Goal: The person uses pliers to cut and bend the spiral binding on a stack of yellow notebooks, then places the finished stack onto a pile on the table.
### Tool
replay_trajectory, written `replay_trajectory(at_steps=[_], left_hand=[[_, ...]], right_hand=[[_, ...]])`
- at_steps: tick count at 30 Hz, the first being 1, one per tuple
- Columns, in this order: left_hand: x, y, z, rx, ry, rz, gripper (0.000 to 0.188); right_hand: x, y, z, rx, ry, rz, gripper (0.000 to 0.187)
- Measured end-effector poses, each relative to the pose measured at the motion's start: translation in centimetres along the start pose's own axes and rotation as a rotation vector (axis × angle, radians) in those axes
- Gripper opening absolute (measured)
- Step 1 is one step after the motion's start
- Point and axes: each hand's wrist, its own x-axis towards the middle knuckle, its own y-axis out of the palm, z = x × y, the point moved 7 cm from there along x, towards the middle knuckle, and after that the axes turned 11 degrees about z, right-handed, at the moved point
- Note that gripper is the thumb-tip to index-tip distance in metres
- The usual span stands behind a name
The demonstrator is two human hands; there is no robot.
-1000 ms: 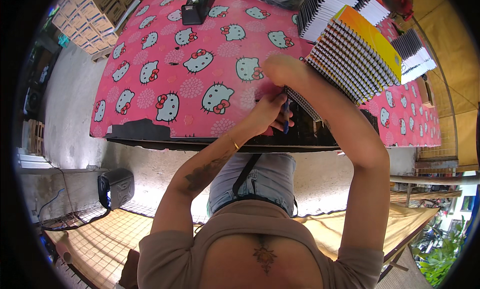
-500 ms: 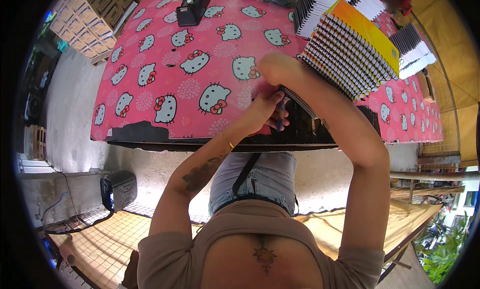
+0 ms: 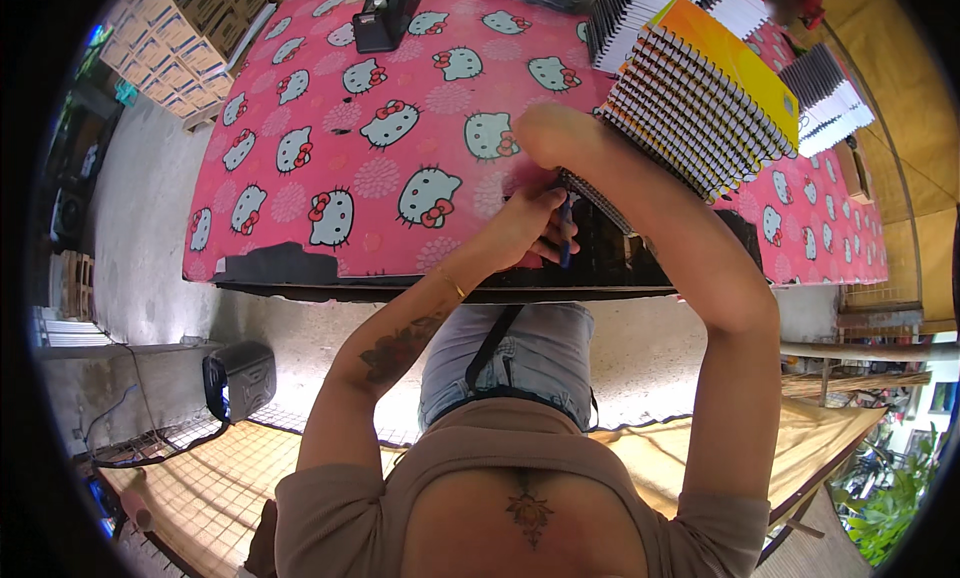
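My left hand (image 3: 535, 226) is at the table's near edge, its fingers closed round a slim blue stick-like thing (image 3: 566, 240) whose kind I cannot make out. Just above it my right hand (image 3: 550, 136) bends inward at the wrist. The back of that hand faces up and its fingers are hidden. Under my right wrist shows the coiled edge of a dark spiral notebook (image 3: 600, 204), mostly covered by the forearm. Beside my right forearm stands a stack of spiral notebooks (image 3: 700, 98) with a yellow and orange cover on top.
The table (image 3: 300, 193) has a pink cat-patterned cover, torn to black along its near edge. A black tape dispenser (image 3: 378, 28) stands at the far side. More coil-bound stacks (image 3: 825, 98) lie at the far right. Cardboard boxes (image 3: 175, 48) are piled beyond the table's left side.
My left hand has shifted very slightly, and the blue thing in it has tilted a little to the right. My right hand stays almost in place.
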Motion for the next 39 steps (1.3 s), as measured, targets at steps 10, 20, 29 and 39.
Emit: replay_trajectory(at_steps=[10,20,29,39], left_hand=[[-0.8,-0.2,0.2,0.067,-0.054,0.035,0.04],[0.3,-0.9,0.2,0.008,-0.059,0.076,0.038],[-0.1,-1.3,1.0,0.013,-0.127,0.041,0.034],[0.9,-1.7,0.1,-0.051,-0.133,0.081,0.032]], right_hand=[[0.2,-0.4,0.6,-0.027,-0.074,-0.11,0.013],[0.4,0.1,0.8,-0.097,0.053,0.09,0.019],[0.4,0.2,0.6,-0.022,0.016,0.089,0.021],[1.1,0.9,1.0,0.007,0.04,0.062,0.029]])
